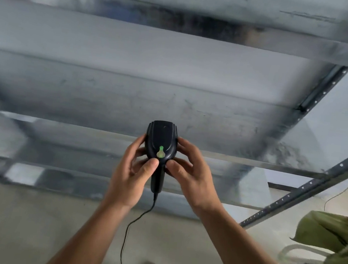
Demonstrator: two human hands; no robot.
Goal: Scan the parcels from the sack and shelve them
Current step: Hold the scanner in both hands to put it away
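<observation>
scanner [160, 145] cupped by left hand [133, 170] and right hand [188, 168] — better gripped one-handed, cord [133, 221] slack, before reaching for sack [332, 230].

Both forearms extended forward; left grip [137, 166] and right grip [188, 166] curled, fingers bent, thumbs inward.

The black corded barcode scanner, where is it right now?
In the head view, the black corded barcode scanner sits centre frame, held between the left hand and right hand, in front of the grey metal shelving, its cable hanging toward the floor.
</observation>
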